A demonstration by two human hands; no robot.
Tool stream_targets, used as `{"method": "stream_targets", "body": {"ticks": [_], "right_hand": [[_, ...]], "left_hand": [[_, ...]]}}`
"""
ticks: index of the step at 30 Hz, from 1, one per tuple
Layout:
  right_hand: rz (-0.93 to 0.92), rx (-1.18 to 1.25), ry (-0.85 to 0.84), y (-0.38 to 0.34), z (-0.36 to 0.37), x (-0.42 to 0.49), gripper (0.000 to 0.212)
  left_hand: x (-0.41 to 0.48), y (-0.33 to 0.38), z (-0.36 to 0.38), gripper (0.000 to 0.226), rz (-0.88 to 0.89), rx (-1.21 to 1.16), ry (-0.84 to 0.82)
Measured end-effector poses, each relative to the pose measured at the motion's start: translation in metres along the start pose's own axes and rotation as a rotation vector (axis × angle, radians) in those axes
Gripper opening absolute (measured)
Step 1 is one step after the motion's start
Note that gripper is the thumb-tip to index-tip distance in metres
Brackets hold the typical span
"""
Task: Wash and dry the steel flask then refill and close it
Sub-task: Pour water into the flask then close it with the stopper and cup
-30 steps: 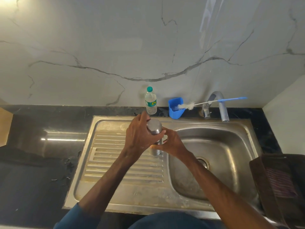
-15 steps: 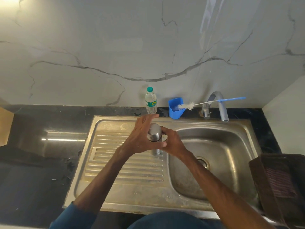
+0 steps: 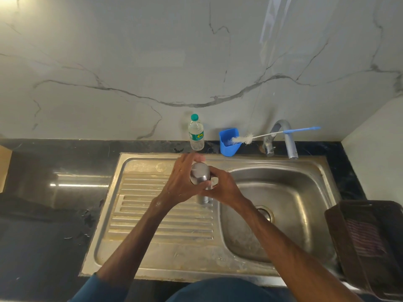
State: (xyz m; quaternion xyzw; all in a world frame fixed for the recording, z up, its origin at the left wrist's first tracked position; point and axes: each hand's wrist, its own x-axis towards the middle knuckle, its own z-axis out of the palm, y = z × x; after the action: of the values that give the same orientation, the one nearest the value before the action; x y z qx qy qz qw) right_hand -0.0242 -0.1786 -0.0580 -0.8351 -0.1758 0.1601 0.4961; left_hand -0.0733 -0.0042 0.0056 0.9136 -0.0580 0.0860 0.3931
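A: Step in hand?

B: Flask (image 3: pixel 200 177) stands upright on the drainboard, right at the lip of the basin (image 3: pixel 305 192). Left hand (image 3: pixel 181 182) wraps the upper part around the cap; right hand (image 3: pixel 224 188) grips the body lower down. Both closed on it. Judged: cap work, opening or closing. Cannot tell which, nor whether washing is done.

A: Next move needs?

B: Right hand steadies the body, left twists. Steel looks wet, so slip is likely; a firm hold is needed.

A: Edges?

B: Basin drop just to the right of the base; a tip that way sends it into the bowl. Drainboard ribs run under it, footing uneven.

A: Room?

B: Open drainboard to the left. Behind, near: water bottle (image 3: pixel 196 134), blue cup (image 3: pixel 227 142) with brush (image 3: pixel 261 136), tap (image 3: pixel 285 138). Basket (image 3: pixel 366 247) well apart, right.
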Motion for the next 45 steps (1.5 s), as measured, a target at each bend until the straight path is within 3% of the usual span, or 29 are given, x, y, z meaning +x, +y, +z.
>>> {"method": "stream_targets", "body": {"ticks": [4,9,13,18,22,25,29,32,35,38,40,45], "right_hand": [[-0.004,-0.012,-0.004,0.003,0.001,0.001,0.070],[0.013,0.045,0.018,0.001,0.001,-0.001,0.076],[0.039,0.027,0.012,0.003,0.002,0.000,0.077],[0.074,-0.005,-0.004,0.005,0.003,0.001,0.090],[0.078,-0.001,-0.002,0.005,0.002,0.000,0.084],[0.051,0.031,0.000,0.002,0.001,-0.001,0.076],[0.046,0.044,-0.014,0.001,0.001,-0.002,0.078],[0.050,0.020,-0.011,0.004,0.001,0.000,0.082],[0.054,0.006,-0.017,0.004,0.001,0.000,0.083],[0.044,0.042,-0.005,0.004,0.000,-0.002,0.078],[0.044,0.055,-0.008,0.002,0.001,-0.002,0.081],[0.051,0.021,0.004,0.004,0.002,-0.001,0.076]], "left_hand": [[0.001,-0.001,-0.005,0.067,0.069,-0.063,-0.143],[-0.007,-0.008,0.003,0.076,-0.054,0.006,-0.044],[-0.003,-0.011,0.002,0.072,0.009,0.024,-0.008],[0.013,-0.013,-0.014,0.072,0.076,-0.062,-0.256],[0.022,-0.018,-0.010,0.084,0.042,-0.043,-0.428],[0.018,-0.023,-0.001,0.097,-0.053,0.015,-0.310],[0.008,-0.016,0.002,0.086,-0.070,0.018,-0.089],[0.008,-0.013,-0.007,0.082,0.034,-0.044,-0.190],[0.008,-0.014,-0.009,0.094,0.071,-0.077,-0.329],[0.000,-0.018,0.000,0.108,-0.064,-0.080,-0.167],[-0.003,-0.017,0.003,0.102,-0.089,-0.114,-0.038],[-0.003,-0.013,-0.005,0.085,0.074,-0.121,-0.157]]}}
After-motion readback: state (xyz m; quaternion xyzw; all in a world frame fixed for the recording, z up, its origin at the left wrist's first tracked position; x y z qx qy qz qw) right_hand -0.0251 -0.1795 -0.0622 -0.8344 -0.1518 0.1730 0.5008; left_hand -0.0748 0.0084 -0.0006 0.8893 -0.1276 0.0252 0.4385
